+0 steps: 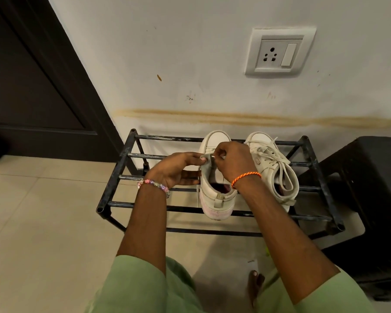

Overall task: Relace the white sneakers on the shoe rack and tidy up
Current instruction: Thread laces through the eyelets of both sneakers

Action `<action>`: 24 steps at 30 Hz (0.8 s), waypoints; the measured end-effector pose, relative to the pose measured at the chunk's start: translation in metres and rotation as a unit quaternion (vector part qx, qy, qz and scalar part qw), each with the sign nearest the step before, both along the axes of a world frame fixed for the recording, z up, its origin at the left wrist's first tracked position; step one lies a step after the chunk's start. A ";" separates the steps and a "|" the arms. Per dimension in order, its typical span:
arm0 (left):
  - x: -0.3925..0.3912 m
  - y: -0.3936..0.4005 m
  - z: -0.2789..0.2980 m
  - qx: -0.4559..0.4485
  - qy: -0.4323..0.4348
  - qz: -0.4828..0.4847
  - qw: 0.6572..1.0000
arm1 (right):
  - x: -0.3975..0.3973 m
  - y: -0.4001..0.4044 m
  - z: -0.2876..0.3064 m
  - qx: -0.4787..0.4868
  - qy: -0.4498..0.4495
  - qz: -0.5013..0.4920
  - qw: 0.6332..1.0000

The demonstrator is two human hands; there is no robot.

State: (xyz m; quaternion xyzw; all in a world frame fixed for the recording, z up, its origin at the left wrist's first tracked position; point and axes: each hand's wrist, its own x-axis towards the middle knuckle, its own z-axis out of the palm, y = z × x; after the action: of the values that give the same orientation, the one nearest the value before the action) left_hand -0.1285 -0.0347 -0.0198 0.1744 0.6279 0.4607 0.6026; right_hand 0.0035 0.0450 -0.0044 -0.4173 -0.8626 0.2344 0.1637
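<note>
Two white sneakers stand on the top bars of a black metal shoe rack (122, 159), toes toward the wall. The left sneaker (215, 199) has its upper pulled open. My left hand (178, 168) grips the left side of that upper near the eyelets. My right hand (233, 161) pinches a white lace end at the same eyelet area, and covers most of the tongue. The right sneaker (271, 166) is laced, its lace ends lying loose over its collar.
A dark door (32, 86) stands at the left. A black stool (370, 177) sits close to the rack's right end. A wall socket (280, 53) is above the rack. Tiled floor lies to the left, and my bare foot (255, 283) is below the rack.
</note>
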 end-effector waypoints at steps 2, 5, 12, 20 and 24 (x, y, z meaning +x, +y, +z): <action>0.001 0.001 0.001 0.000 0.005 0.000 1.000 | 0.000 0.001 0.000 0.002 -0.014 0.012 1.000; 0.002 0.000 0.003 -0.003 0.025 -0.008 1.000 | 0.000 -0.001 -0.001 0.005 -0.012 0.011 1.000; 0.003 0.001 0.003 0.006 0.061 -0.003 0.998 | 0.005 -0.004 -0.006 -0.055 0.102 -0.047 0.992; 0.015 0.014 -0.003 0.074 0.225 0.037 0.971 | 0.007 -0.005 -0.007 -0.125 0.163 -0.071 0.976; 0.018 0.020 -0.003 0.059 0.285 0.024 0.956 | 0.017 -0.013 -0.008 0.025 0.049 -0.084 0.995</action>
State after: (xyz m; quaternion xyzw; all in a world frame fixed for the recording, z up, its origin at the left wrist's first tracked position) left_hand -0.1102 -0.0151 -0.0223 0.3186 0.7492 0.4424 0.3761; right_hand 0.0203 0.0323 -0.0121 -0.4719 -0.8212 0.2185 0.2350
